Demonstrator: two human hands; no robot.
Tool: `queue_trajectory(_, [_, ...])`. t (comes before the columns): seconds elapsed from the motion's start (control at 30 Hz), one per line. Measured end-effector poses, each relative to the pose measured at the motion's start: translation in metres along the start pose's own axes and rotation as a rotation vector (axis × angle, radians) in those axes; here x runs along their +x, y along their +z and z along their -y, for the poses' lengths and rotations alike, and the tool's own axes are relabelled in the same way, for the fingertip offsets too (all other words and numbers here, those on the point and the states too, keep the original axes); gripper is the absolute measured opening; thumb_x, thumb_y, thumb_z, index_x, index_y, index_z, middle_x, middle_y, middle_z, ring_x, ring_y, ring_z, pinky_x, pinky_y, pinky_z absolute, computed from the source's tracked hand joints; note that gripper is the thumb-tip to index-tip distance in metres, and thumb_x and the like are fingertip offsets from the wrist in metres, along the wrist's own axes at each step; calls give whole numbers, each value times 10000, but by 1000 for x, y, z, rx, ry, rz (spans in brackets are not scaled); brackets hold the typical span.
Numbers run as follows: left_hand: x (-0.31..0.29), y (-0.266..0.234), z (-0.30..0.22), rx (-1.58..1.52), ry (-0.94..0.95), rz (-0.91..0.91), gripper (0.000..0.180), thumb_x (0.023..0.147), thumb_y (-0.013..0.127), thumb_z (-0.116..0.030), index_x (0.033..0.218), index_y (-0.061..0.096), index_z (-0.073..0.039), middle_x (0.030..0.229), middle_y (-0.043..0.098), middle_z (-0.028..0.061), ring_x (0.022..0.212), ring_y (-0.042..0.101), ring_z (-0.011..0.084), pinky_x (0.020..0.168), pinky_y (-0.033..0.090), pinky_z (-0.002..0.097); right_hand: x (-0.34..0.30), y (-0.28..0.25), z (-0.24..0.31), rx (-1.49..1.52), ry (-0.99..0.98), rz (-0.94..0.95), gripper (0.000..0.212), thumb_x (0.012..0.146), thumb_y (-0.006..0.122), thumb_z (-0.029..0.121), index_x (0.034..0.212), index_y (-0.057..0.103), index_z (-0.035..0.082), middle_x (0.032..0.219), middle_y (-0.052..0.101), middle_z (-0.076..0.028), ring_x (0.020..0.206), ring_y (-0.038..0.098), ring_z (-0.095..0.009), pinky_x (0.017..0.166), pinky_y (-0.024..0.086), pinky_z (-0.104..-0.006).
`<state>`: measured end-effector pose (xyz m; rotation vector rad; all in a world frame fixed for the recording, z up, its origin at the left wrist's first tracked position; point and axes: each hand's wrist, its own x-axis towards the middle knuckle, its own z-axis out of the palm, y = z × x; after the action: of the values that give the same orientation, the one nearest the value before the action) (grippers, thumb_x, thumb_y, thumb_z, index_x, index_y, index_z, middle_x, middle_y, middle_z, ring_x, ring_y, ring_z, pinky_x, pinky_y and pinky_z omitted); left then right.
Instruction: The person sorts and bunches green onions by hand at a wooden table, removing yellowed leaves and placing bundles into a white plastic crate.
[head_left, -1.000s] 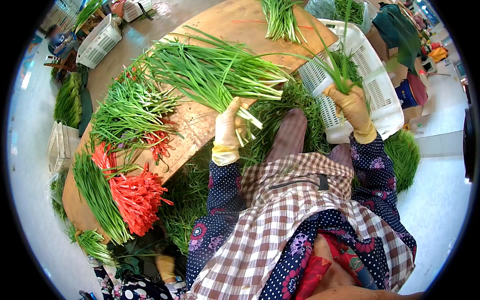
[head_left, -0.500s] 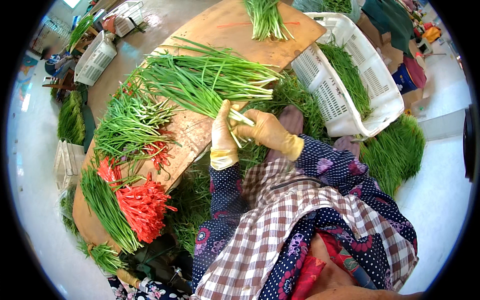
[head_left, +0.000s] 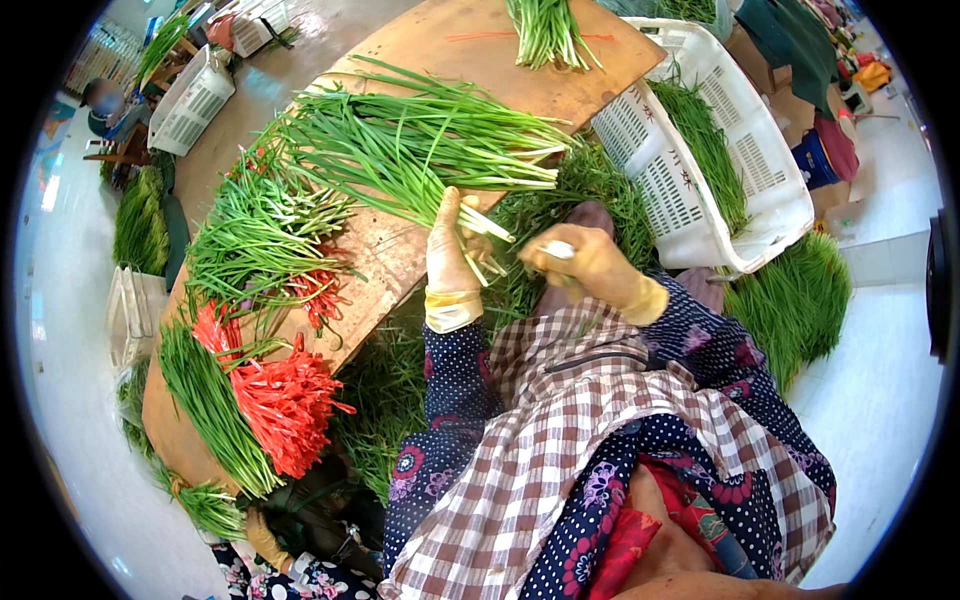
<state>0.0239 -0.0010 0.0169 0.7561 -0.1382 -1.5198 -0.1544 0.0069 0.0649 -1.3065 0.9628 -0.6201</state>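
Long green garlic chives with pale stem ends (head_left: 430, 130) lie spread across the wooden board. My left hand (head_left: 452, 250), in a yellowish glove, is closed around a few chive stalks (head_left: 488, 222). Their pale ends poke out past its fingers toward my right. Just right of them, apart from the stalks, is my gloved right hand (head_left: 590, 262). Its fingers are curled in, slightly blurred, and something small and whitish shows at them; I cannot make out what it is.
Looser chives (head_left: 265, 235), red ties (head_left: 290, 410) and a bundle (head_left: 215, 420) cover the board's (head_left: 390, 250) left part. Another bundle (head_left: 550, 35) lies at its far end. A white crate (head_left: 690, 190) stands right. Bottom left, another person's gloved hand (head_left: 268, 540) shows near more chives.
My right hand has drawn away from the stalks, to the right, and its fingers have curled in. The left hand keeps its hold in nearly the same place.
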Motion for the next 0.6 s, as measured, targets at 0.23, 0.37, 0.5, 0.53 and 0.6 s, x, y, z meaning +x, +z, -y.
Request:
queue_trajectory(0.23, [-1, 10, 4, 116, 88, -168, 312, 824, 602, -394, 822, 573, -83, 599, 531, 16, 407, 468, 127, 392, 431, 218, 50, 46, -34, -151, -301, -51, 316, 819, 620, 223, 1065, 605, 24, 776, 651, -46, 612, 588, -119, 563, 477, -274])
queue_trajectory(0.37, [0, -6, 6, 55, 112, -146, 292, 822, 609, -381, 834, 574, -91, 594, 523, -21, 432, 479, 105, 410, 423, 204, 49, 39, -26, -368, -374, 40, 270, 838, 591, 289, 983, 635, 65, 706, 634, -34, 557, 550, -96, 488, 455, -252])
queue_trajectory(0.5, [-8, 8, -8, -132, 81, -110, 252, 814, 631, -331, 715, 581, -105, 664, 603, 29, 502, 508, 77, 422, 404, 188, -1, -24, 38, -131, 106, 288, 185, 840, 595, 253, 863, 639, 75, 638, 584, -1, 497, 478, -46, 394, 386, -203])
queue_trajectory(0.53, [-7, -4, -11, -191, 23, -41, 254, 822, 619, -331, 714, 581, -104, 676, 602, 32, 512, 512, 91, 430, 419, 203, -7, -42, 34, -82, 77, 255, 190, 844, 594, 248, 863, 639, 64, 643, 588, -2, 497, 480, -42, 407, 394, -198])
queue_trajectory(0.6, [-13, -25, -20, -228, -35, 98, 258, 847, 583, -320, 718, 579, -96, 720, 599, 50, 528, 516, 124, 461, 461, 249, -10, -82, 13, -179, 65, 197, 182, 827, 608, 227, 881, 640, 56, 683, 603, -21, 544, 519, -69, 479, 436, -214])
